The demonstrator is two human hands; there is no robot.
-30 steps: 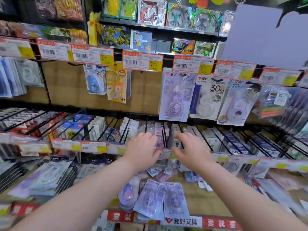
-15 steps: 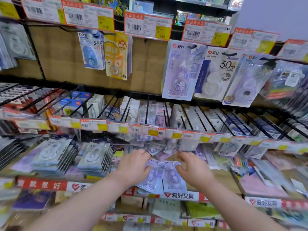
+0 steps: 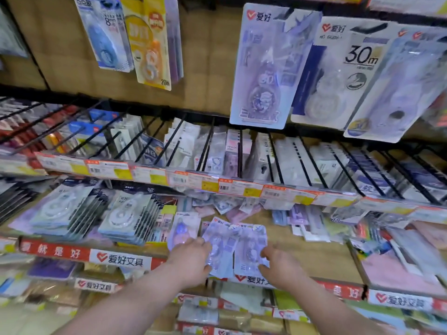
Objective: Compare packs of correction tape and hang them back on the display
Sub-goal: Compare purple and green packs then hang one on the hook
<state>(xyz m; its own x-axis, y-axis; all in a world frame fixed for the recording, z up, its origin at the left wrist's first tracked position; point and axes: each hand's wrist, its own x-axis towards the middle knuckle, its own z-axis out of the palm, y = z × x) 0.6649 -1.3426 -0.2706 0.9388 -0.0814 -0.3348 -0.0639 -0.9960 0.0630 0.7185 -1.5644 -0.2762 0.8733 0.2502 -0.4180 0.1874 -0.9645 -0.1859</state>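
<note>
Left hand (image 3: pixel 191 258) grips the near-left edge of the left pack (image 3: pixel 219 243), fingers on top, thumb at the near edge. Right hand (image 3: pixel 281 264) pinches the near end of the right pack (image 3: pixel 251 245). Both purple packs lie flat on the low shelf (image 3: pixel 316 256), touching side by side, near ends at the front lip. Risk: the blister plastic looks slick and my grips sit only on the edges, so a pack could slide out and drop over the lip to the shelves below. They touch, so lifting one may drag the other. Loose packs (image 3: pixel 232 209) heaped just beyond could get swept along or mixed in. Hanging back looks fiddly: the pegs (image 3: pixel 205 151) above are crowded, the price rail (image 3: pixel 217 184) runs across in front, and the card hole must catch a peg tip, easy to miss or tear. What looks like the same design hangs up far right, hung pack (image 3: pixel 261 68), beside a 30m pack (image 3: pixel 338 68). Surface is bare wood with a red lip strip (image 3: pixel 55 251); white tape stacks (image 3: pixel 128 216) sit to the left. Room: stationery shop aisle, packed racking, edges blurred.
</note>
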